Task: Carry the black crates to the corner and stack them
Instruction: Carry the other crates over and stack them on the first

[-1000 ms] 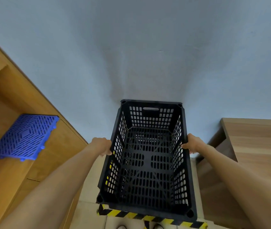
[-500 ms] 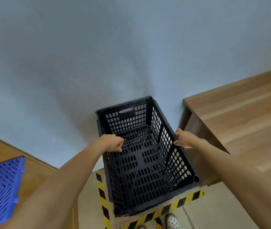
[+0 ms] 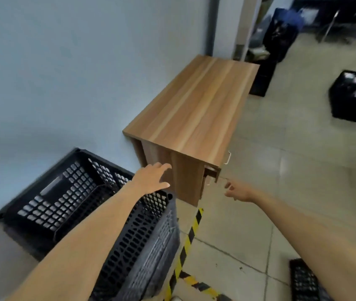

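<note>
Crate (image 3: 81, 205) sits against the wall at lower left of frame, delivered to the corner — both grips released, left hand (image 3: 153, 178) spread above its rim, right hand (image 3: 236, 192) loose and empty at centre. Judged partly done: more black crates (image 3: 355, 101) wait at upper right — still to carry and stack.

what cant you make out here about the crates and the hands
Head view only:
- Black perforated plastic crate by the wall: motion blur and the left forearm hide whether other crates sit under it.
- Small black crate corner: cut off by the bottom edge and the right arm.
- Distant black crate with white contents: too blurred and cut by the right edge to identify the contents.
- Right hand: blurred; its grip looks open and empty.
- Left hand: open, off the crate.
</note>
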Demonstrator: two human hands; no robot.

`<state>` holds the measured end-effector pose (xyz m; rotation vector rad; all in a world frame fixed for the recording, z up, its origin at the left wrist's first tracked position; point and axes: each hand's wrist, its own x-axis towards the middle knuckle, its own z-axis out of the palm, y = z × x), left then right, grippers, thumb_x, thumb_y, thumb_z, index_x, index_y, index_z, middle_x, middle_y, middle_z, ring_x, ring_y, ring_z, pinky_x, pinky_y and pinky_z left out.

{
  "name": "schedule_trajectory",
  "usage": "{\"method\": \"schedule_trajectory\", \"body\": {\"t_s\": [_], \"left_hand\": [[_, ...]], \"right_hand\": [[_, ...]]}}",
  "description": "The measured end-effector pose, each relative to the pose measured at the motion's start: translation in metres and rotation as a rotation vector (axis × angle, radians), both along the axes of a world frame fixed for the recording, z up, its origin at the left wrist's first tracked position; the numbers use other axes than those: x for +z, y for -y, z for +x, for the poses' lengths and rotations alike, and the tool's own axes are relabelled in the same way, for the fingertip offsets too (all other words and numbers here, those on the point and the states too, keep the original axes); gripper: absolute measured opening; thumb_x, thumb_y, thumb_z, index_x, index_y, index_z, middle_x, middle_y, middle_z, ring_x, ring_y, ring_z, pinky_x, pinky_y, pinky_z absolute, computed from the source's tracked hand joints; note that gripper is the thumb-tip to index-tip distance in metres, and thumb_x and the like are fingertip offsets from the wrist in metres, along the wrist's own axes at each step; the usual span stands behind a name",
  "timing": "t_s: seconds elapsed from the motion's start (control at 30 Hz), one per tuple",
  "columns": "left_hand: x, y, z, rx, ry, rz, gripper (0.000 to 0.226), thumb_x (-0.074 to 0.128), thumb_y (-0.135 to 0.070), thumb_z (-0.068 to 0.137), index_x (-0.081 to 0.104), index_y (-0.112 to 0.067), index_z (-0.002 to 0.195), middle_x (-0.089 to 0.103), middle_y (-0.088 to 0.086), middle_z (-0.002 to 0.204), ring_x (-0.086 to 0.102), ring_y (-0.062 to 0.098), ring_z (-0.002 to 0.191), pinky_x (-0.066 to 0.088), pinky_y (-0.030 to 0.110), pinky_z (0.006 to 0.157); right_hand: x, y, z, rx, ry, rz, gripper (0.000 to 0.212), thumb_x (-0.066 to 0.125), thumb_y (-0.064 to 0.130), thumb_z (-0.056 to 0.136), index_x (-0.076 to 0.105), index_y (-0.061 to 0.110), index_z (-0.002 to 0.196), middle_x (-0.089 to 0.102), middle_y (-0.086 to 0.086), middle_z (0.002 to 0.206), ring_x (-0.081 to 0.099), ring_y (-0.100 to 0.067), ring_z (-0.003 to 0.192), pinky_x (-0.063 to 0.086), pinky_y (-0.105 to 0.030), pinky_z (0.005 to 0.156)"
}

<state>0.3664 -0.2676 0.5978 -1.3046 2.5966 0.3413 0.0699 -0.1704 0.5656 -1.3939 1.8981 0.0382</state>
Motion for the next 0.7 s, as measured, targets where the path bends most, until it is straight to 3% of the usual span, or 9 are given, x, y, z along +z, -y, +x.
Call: {"method": "schedule_trajectory", "body": {"t_s": [0.1, 0.27, 0.4, 0.53, 0.7], "left_hand": [[-0.001, -0.013, -0.083, -0.178, 0.054, -0.007, 0.063, 0.055, -0.052, 0.09, 0.029, -0.032, 0.144, 0.048, 0.003, 0.135, 0.053, 0.028, 0.116, 0.049, 0.041, 0.083], [-0.005, -0.091, -0.223, -0.444, 0.083, -0.001, 0.067, 0.057, -0.048, 0.09, 0.03, -0.028, 0.147, 0.044, 0.004, 0.144, 0.048, 0.028, 0.127, 0.045, 0.044, 0.096], [-0.012, -0.181, -0.315, -0.614, 0.101, -0.002, 0.067, 0.055, -0.048, 0.09, 0.028, -0.03, 0.148, 0.04, 0.002, 0.149, 0.043, 0.026, 0.133, 0.04, 0.042, 0.102], [-0.02, -0.276, -0.385, -0.768, 0.151, 0.022, 0.066, 0.055, -0.047, 0.091, 0.027, -0.03, 0.148, 0.039, 0.002, 0.149, 0.041, 0.026, 0.134, 0.038, 0.043, 0.102], [-0.027, -0.37, -0.462, -1.002, 0.232, -0.03, 0.07, 0.053, -0.051, 0.09, 0.022, -0.032, 0.15, 0.041, 0.003, 0.148, 0.042, 0.027, 0.133, 0.037, 0.042, 0.102]], "right_hand": [[0.0, -0.061, -0.066, -0.143, -0.003, -0.013, 0.033, 0.057, 0.023, 0.092, 0.057, 0.009, 0.122, 0.064, -0.013, 0.119, 0.063, -0.028, 0.098, 0.047, -0.037, 0.094], [-0.004, -0.193, -0.159, -0.361, 0.07, 0.019, 0.028, 0.052, 0.017, 0.094, 0.055, 0.004, 0.119, 0.059, -0.008, 0.103, 0.062, -0.026, 0.088, 0.05, -0.04, 0.089], [-0.011, -0.312, -0.22, -0.499, 0.088, 0.071, 0.016, 0.051, 0.021, 0.094, 0.055, 0.013, 0.107, 0.061, -0.006, 0.101, 0.06, -0.021, 0.082, 0.049, -0.029, 0.071], [-0.013, -0.431, -0.261, -0.623, 0.055, 0.097, 0.006, 0.051, 0.024, 0.094, 0.054, 0.02, 0.095, 0.065, -0.006, 0.095, 0.062, -0.02, 0.074, 0.052, -0.033, 0.079], [-0.007, -0.552, -0.298, -0.791, 0.075, 0.113, 0.009, 0.049, 0.021, 0.095, 0.056, 0.016, 0.098, 0.065, -0.007, 0.102, 0.066, -0.024, 0.085, 0.053, -0.034, 0.077]]}}
